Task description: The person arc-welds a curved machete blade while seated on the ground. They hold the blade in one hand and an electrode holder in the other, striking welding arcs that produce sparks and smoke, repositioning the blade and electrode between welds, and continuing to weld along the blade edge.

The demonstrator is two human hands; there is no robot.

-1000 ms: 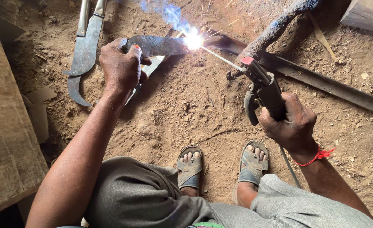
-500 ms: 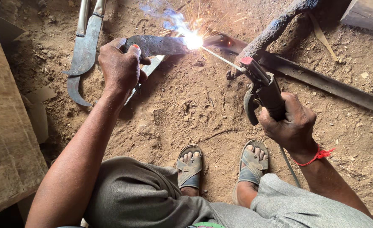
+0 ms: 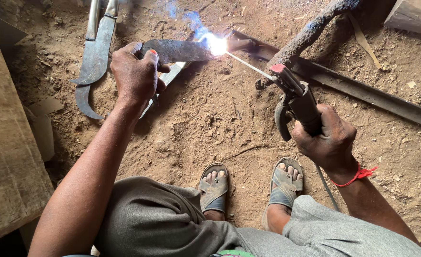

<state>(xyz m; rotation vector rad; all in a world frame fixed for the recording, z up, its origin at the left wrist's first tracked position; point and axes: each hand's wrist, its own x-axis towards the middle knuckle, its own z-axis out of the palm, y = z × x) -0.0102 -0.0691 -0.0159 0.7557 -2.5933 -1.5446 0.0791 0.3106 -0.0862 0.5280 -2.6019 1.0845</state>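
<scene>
My left hand (image 3: 135,75) grips the near end of a dark flat metal blade (image 3: 179,50) held above the dirt floor. My right hand (image 3: 325,139) is closed around a welding electrode holder (image 3: 296,102) with a red tip. Its thin rod (image 3: 249,67) reaches up and left to the blade's far end, where a bright white arc (image 3: 216,45) burns with bluish smoke above it. The blade's end meets a dark metal bar (image 3: 358,90) that runs off to the right.
A curved sickle-like blade (image 3: 94,59) lies on the dirt at upper left. A rough, crusted rod (image 3: 310,31) slants across the top right. A wooden plank (image 3: 5,157) borders the left. My two sandalled feet (image 3: 248,185) rest on the sandy ground below.
The arc and smoke flicker and shift slightly. Both hands hold nearly the same places.
</scene>
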